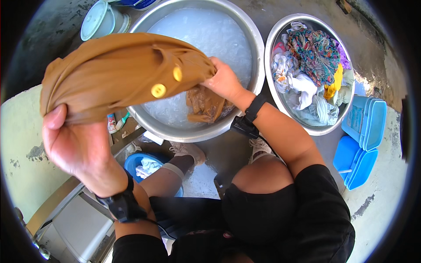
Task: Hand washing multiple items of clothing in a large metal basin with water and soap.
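A brown cloth garment (108, 72) with two yellow buttons (159, 90) is stretched between both hands in the air. My left hand (79, 144) holds its lower left edge, the thumb in front and the fingers partly hidden behind the fabric. Bunched cloth at the right end is gripped by my right hand (223, 80). Below it, a large round metal basin (258, 39) holds cloudy, sudsy water (200, 29). More wet brown cloth (210, 105) lies in that water beneath my right hand; whether it belongs to the same garment I cannot tell.
To the right, a second metal basin (270, 70) is heaped with mixed clothes. Blue plastic containers (357, 164) stand beyond it. A lidded pale bucket (102, 21) is at upper left. Near my leg sit a blue tub (131, 161) with cloth, a brush (122, 121) and a bottle (111, 124).
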### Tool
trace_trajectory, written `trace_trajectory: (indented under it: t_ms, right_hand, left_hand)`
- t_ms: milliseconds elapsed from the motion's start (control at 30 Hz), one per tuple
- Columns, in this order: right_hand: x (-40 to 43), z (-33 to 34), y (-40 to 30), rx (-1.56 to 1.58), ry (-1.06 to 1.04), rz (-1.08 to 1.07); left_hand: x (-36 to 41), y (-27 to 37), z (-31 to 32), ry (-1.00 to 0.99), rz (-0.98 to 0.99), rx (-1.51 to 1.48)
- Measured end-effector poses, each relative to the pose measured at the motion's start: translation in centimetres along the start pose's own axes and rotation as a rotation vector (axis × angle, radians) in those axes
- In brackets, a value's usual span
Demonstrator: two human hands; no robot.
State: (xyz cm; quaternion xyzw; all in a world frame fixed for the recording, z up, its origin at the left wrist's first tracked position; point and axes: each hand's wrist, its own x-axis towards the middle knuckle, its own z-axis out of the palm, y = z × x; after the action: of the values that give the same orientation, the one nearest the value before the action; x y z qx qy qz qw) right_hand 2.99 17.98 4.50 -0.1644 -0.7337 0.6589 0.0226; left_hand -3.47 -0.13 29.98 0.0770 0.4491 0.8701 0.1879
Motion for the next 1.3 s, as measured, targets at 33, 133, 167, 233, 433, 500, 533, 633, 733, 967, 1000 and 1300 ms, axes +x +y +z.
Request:
trace_trajectory:
  t_ms: [33, 133, 167, 233, 433, 500, 533, 633, 733, 967, 1000, 1300]
  right_hand:
    - [0.0, -0.2, 0.1, 0.096, -0.008, 0.040]
    - [0.2, -0.9, 1.6, 0.089, 0.136, 0.008]
    - [0.3, -1.5, 2.2, 0.112, 0.142, 0.037]
    - [-0.1, -2.3, 1.9, -0.003, 0.176, 0.101]
    - [-0.1, -2.4, 5.5, -0.506, 0.001, 0.146]
    - [-0.4, -2.0, 5.1, -0.524, -0.075, 0.165]
    - [-0.5, -1.8, 5.1, -0.530, -0.080, 0.163]
    - [-0.7, -2.0, 6.3, -0.604, -0.150, 0.090]
    - [-0.3, -1.1, 7.8, -0.148, -0.278, -0.094]
    - [0.3, -3.8, 1.7, 0.987, -0.080, 0.412]
    - [0.3, -3.3, 1.1, 0.970, -0.039, 0.418]
    - [0.0, -2.6, -1.3, 0.725, -0.039, 0.288]
  left_hand:
    - [0.4, -0.2, -1.2, 0.057, 0.003, -0.002]
    - [1.8, -3.2, -4.5, 0.318, 0.027, 0.147]
    - [2.4, -5.0, -7.3, 0.332, 0.067, 0.289]
    - [2.9, -8.3, -7.6, 0.258, -0.057, 0.609]
    - [3.5, -19.7, -17.6, 0.189, -0.346, 1.493]
    - [2.2, -23.9, -20.8, 0.190, -0.284, 1.580]
    - [1.3, -26.5, -22.1, 0.243, -0.128, 1.711]
    - [1.4, -28.8, -20.3, 0.193, -0.428, 1.354]
    - [1.3, -28.3, -17.2, 0.101, -0.798, 0.676]
    - [-0.2, -26.2, -8.3, -0.050, -0.166, 0.703]
    - [0.1, -26.3, -8.0, -0.090, -0.036, 0.756]
    - [2.1, -24.1, -6.0, -0.014, 0.022, 0.896]
